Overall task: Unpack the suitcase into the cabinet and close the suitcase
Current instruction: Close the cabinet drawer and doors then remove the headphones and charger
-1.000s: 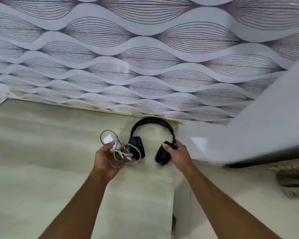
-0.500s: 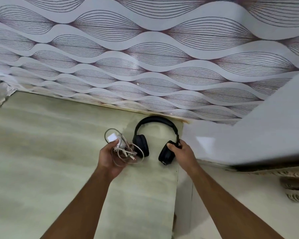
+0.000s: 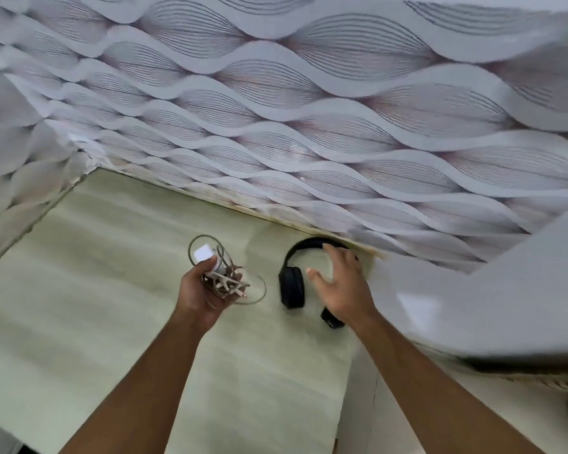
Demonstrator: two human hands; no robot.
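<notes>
My left hand (image 3: 199, 291) is clenched around a tangle of pale cable with a white charger (image 3: 204, 253) poking out of the top of my fist; loose loops hang out to the right of my knuckles, above the pale green shelf surface (image 3: 79, 290) and not yet resting on it, as far as I can judge. My right hand (image 3: 343, 283) is released, fingers spread and relaxed, hovering over the black headphones (image 3: 292, 286), which lie flat on the shelf close to the patterned back wall (image 3: 309, 126).

The relation that matters next: the charger bundle has to go down on bare shelf, and the free space lies to the left of the headphones and directly beneath my left hand. The headphones sit just to the right of the bundle, their band arching toward the wall and the two ear cups pointing back at me, so their long axis runs roughly from me to the wall. One cup shows plainly; the other is mostly hidden under my right wrist. The cable's rightmost loop is near that visible cup but apart from it.

The charger block looks small, smooth and rigid; the cord is thin, springy and untidy, so I expect it to sprawl when I let go
</notes>
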